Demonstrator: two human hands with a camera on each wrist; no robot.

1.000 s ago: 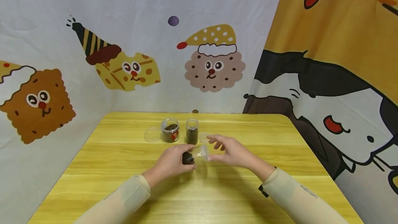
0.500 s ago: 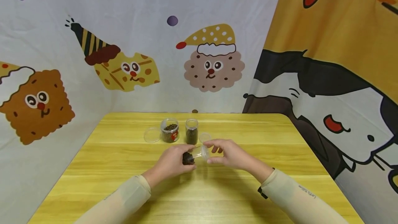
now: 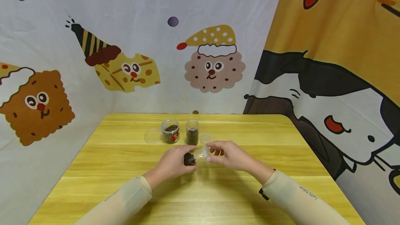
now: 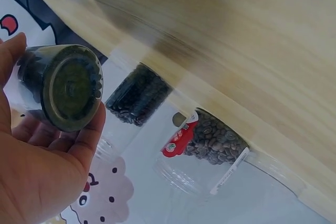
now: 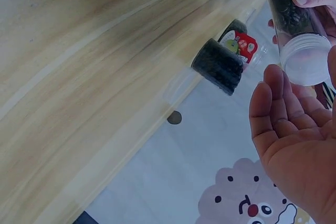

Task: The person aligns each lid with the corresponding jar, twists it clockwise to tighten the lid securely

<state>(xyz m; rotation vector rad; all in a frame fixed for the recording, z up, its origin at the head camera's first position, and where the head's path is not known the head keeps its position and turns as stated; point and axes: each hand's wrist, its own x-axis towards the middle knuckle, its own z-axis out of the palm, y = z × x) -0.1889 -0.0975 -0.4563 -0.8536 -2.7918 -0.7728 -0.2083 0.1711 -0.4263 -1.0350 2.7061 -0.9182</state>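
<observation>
A clear jar (image 3: pixel 197 153) with dark contents in its bottom lies tilted in my left hand (image 3: pixel 172 160), which grips it round the lower part. Its base faces the camera in the left wrist view. The jar's translucent lid (image 3: pixel 206 152) is on and points right. My right hand (image 3: pixel 232 155) has thumb and fingertips at opposite sides of this lid, pinching it. Behind the hands stand an uncapped tall jar (image 3: pixel 192 135) of dark beans and an uncapped wide jar (image 3: pixel 170 133) of coffee beans (image 4: pixel 215 140) with a red label.
One clear round lid (image 3: pixel 152 136) lies left of the wide jar. A smaller lid (image 3: pixel 205 138) lies right of the tall jar, just beyond my right fingers. The wooden table (image 3: pixel 125 190) ends at a printed cloth (image 3: pixel 137 16) at the back.
My right hand has come down and inward onto the jar's lid, its fingers closing at the rim. The left hand and its jar have hardly moved.
</observation>
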